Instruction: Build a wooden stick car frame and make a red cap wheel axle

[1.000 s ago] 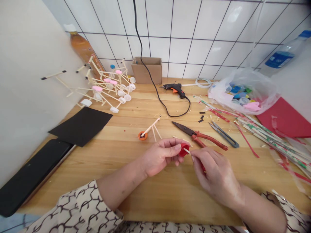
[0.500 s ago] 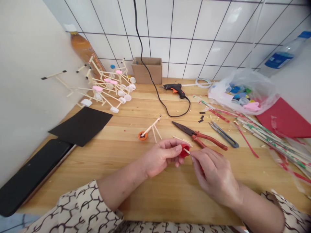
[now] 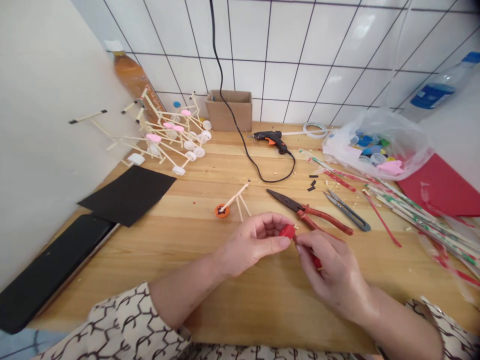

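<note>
Red plastic cap [image 3: 288,231], pinched in left fingers [image 3: 272,218]; just beside, within tightly curled right fingers [image 3: 314,240], partly hidden red piece [image 3: 317,261]; beyond both, red-handled metal pliers [image 3: 305,209].

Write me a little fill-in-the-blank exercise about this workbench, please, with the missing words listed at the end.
1. The left hand holds a small cap coloured ____.
2. The black cord runs to a hot ____ gun lying on the table.
3. Just beyond the left hand, the small stick frame has a round base coloured ____.
4. The far-right bottle has a lid coloured ____.

Missing words: red; glue; orange; blue.
</note>
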Demonstrator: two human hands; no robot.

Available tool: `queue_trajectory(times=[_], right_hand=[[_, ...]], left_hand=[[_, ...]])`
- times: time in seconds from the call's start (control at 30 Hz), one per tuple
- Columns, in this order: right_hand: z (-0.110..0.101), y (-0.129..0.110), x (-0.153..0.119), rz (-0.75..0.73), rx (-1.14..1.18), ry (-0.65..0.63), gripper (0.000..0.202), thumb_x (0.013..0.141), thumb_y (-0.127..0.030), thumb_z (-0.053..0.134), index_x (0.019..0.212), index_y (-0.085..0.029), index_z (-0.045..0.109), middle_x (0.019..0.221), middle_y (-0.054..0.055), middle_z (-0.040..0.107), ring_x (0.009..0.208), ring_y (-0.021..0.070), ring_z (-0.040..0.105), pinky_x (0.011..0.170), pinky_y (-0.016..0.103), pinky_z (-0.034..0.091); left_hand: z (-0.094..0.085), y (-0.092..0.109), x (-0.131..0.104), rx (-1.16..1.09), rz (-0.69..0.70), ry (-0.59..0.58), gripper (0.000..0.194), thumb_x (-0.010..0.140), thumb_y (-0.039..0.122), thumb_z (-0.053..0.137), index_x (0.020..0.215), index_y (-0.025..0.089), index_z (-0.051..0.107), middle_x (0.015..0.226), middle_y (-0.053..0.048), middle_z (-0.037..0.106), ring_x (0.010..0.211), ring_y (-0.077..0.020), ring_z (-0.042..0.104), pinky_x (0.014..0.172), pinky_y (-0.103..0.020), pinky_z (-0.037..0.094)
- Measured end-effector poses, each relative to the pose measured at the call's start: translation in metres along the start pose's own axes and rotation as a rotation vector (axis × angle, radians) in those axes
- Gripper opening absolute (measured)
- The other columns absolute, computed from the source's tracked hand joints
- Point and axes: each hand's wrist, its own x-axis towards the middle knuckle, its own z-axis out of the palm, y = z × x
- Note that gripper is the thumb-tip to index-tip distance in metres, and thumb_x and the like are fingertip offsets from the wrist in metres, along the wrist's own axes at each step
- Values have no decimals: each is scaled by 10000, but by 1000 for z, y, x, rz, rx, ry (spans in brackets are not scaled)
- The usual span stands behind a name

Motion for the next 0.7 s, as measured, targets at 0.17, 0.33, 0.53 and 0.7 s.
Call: queue_trajectory(times=[0.17, 0.33, 0.53, 0.7], right_hand=[[-7, 3, 1, 52, 1, 2, 124, 847, -87, 483, 892, -181, 552, 709, 12, 622, 597, 126, 590, 545, 241, 453], [-15, 2, 1, 95, 25, 46, 112, 837, -102, 522, 894, -193, 553, 707, -3, 623, 562, 108, 579, 516, 221, 446], [-13, -3, 1, 24, 77, -32, 140, 846, -73, 489, 907, -186, 546, 689, -9, 608, 577, 103, 572, 525, 217, 447], [-9, 1, -3, -3, 27, -73, 138, 856, -82, 467, 923, -175, 544, 715, 18, 611, 607, 138, 575, 548, 265, 450]], left_hand=[[2, 2, -5, 445, 183, 140, 278, 749, 196, 663, 1012, 127, 602, 928, -57, 628, 826, -149, 568, 769, -289, 449], [-4, -6, -5, 874, 569, 125, 285, 785, 180, 639, 1061, 131, 590, 1014, -96, 599, 970, -194, 570, 891, -339, 455], [-11, -9, -4, 1081, 642, 16, 303, 874, 274, 561, 1142, 135, 533, 1058, -124, 585, 979, -213, 577, 877, -366, 492], [-11, -3, -4, 1197, 588, -120, 342, 905, 371, 492, 1143, 128, 518, 1070, -147, 589, 983, -243, 571, 864, -397, 489]])
